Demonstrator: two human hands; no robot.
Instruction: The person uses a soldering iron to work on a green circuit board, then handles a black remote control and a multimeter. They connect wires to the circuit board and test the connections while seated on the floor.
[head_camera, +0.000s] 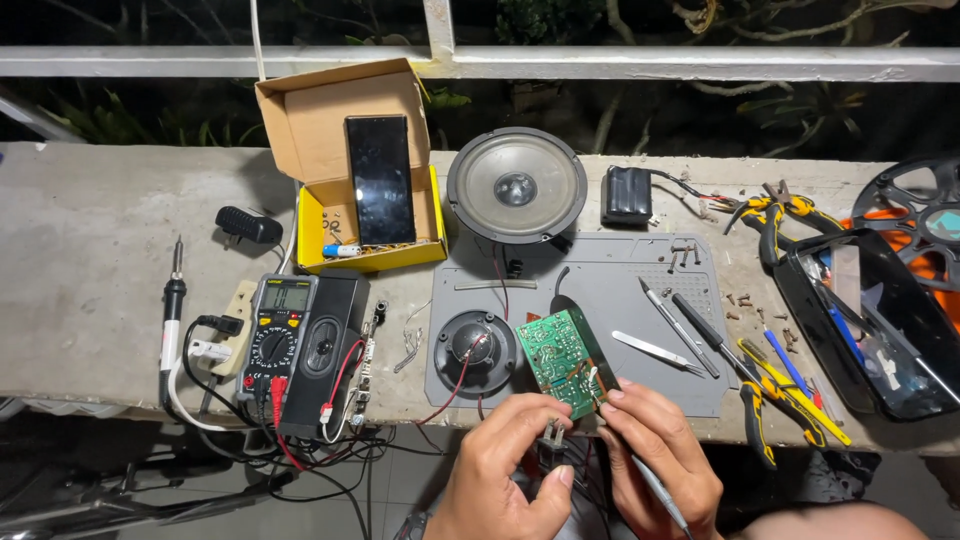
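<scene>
The left hand sits low at the bench edge, fingers pinched on a small dark component just under the board. Up and to its right lies the green circuit board — its long axis running from upper left to lower right, near corner resting against both hands' fingertips. The right hand is nearer that corner, fingers closed around a thin grey probe whose tip meets the board's lower edge — shaft trailing down-right.
</scene>
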